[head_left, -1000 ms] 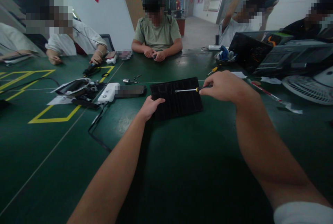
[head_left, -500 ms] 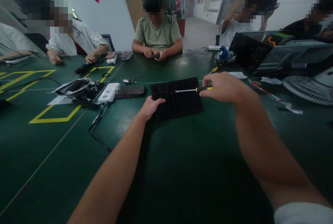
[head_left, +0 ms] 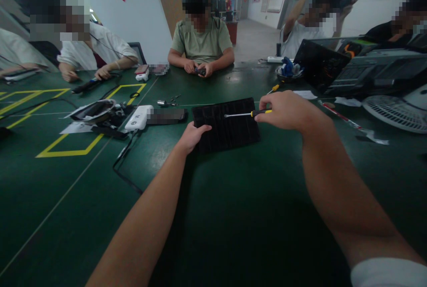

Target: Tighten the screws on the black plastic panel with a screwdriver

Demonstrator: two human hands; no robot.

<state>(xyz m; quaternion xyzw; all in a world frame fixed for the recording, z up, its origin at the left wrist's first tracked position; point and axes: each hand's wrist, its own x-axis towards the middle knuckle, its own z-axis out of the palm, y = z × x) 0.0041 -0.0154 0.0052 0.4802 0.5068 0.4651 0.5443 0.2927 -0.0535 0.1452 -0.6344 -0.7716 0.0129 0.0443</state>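
My left hand [head_left: 193,137] grips the left edge of a flat black rectangular panel [head_left: 238,132], its thumb on top and its other fingers mostly hidden. In my right hand [head_left: 283,110] is a screwdriver [head_left: 261,112] with a black and yellow handle, held closed between thumb and fingers. The metal shaft lies nearly level across the panel, with its tip pointing left near the panel's upper middle. Whether the tip touches the panel I cannot tell. A small metal cylinder [head_left: 161,103] and several tiny parts [head_left: 175,98] lie beyond the panel to the left.
A white device [head_left: 138,118] with a cable and a dark phone-like slab [head_left: 167,116] sit left of the panel. Another screwdriver [head_left: 275,87] lies beyond my right hand. At right are a white fan [head_left: 393,113] and a grey case [head_left: 370,71]. Several people sit around the green table [head_left: 233,198].
My hands, the panel and the screwdriver stay almost where they were. At the far left, a person's hand has shifted left with a dark tool.
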